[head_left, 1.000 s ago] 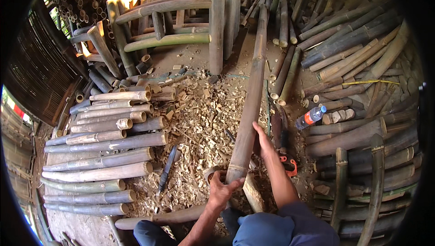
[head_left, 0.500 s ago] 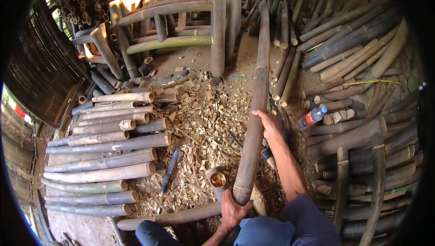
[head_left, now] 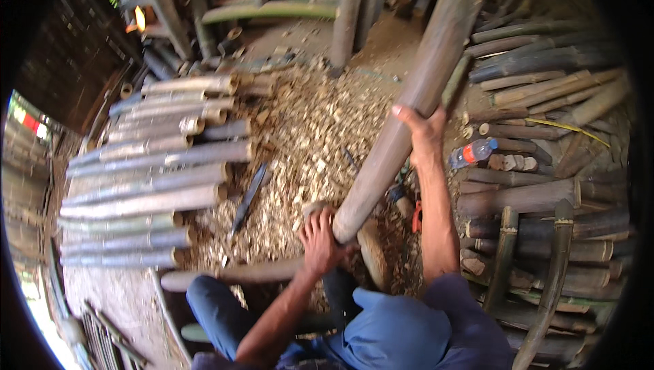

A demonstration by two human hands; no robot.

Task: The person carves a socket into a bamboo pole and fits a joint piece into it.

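A long, thick brown bamboo pole (head_left: 398,135) slants from near my lap up toward the far right, its far end beyond the picture's top edge. My right hand (head_left: 426,135) grips it partway along, thumb on top and fingers round the underside. At the lower end, my left hand (head_left: 320,242) clasps the pole, with the thumb beneath it. Beside those fingers the rim of a short bamboo tube (head_left: 312,208) shows, mostly covered by the hand. A dark blade (head_left: 249,196) lies on the chips to the left.
Cut bamboo lengths (head_left: 157,178) lie in a row at left. Wood chips (head_left: 300,145) cover the ground. A bamboo frame (head_left: 269,12) stands ahead. To the right are a plastic bottle (head_left: 473,153), stacked bamboo (head_left: 518,196) and a red-handled tool (head_left: 417,217). A bamboo bar (head_left: 238,273) crosses before my knees.
The pole has tilted up, its far part rising toward me and to the right. My right hand has risen with it. The left hand has shifted up and left, now covering the short tube's opening.
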